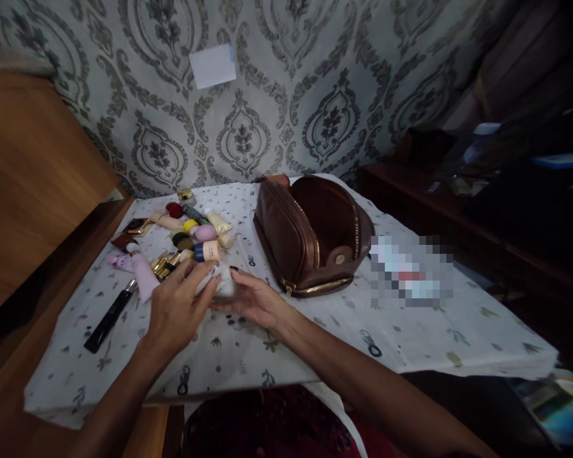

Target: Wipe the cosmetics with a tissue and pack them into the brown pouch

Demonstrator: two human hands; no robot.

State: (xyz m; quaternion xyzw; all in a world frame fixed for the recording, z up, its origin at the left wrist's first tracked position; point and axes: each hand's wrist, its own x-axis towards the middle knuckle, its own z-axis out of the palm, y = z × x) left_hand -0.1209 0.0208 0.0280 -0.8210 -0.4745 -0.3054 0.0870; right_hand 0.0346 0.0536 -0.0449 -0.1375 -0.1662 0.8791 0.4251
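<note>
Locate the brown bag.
In the head view, the brown bag stands open just right of centre on the patterned tablecloth, right of the cosmetics and beyond the right hand.

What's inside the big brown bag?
Through the unzipped opening of the brown zippered bag, you can see dark brown lining. The bottom is hidden behind the front flap, so I can't tell what's down there.

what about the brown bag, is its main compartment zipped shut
No, the brown cosmetic bag gapes open, the gold zipper edges of its main compartment standing apart.
</note>
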